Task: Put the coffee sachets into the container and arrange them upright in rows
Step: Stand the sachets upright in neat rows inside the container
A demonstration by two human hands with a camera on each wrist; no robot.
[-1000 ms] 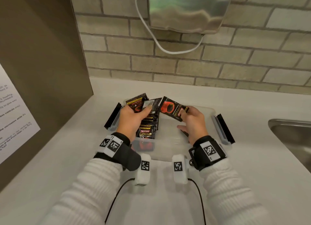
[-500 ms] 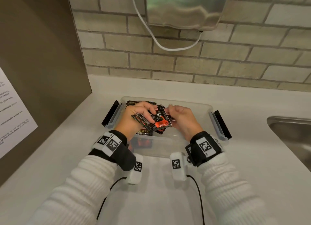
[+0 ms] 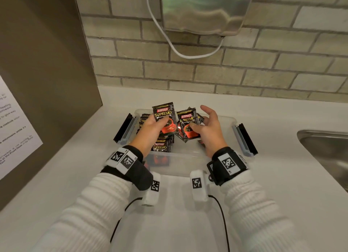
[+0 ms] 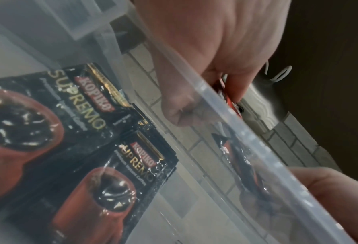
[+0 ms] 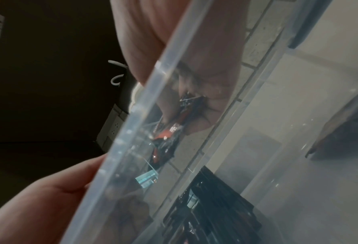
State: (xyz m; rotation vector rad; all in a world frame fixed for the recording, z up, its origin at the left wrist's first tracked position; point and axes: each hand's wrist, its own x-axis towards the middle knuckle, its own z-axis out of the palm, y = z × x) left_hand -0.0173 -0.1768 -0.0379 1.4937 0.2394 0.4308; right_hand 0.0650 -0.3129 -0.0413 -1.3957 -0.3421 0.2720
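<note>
A clear plastic container (image 3: 188, 165) stands on the white counter. A row of black-and-red coffee sachets (image 3: 162, 147) stands upright along its left side; the same sachets (image 4: 94, 148) show through the wall in the left wrist view. My left hand (image 3: 150, 127) holds one sachet (image 3: 164, 118) upright above the container. My right hand (image 3: 207, 127) pinches a small bunch of sachets (image 3: 188, 127) with thumb and fingers, the index finger raised. Through the container wall the right wrist view shows the held sachets (image 5: 174, 132) only dimly.
The container's two black latch flaps (image 3: 124, 127) (image 3: 246, 140) stick out at left and right. A steel sink (image 3: 327, 152) lies to the right. A brown panel with a paper notice (image 3: 17, 131) stands at left. A metal dispenser (image 3: 203, 9) with a white cord hangs on the brick wall.
Both hands have risen from inside the container. The sachets that were bunched low between them are now split and turned upright, one in the left hand, a few in the right.
</note>
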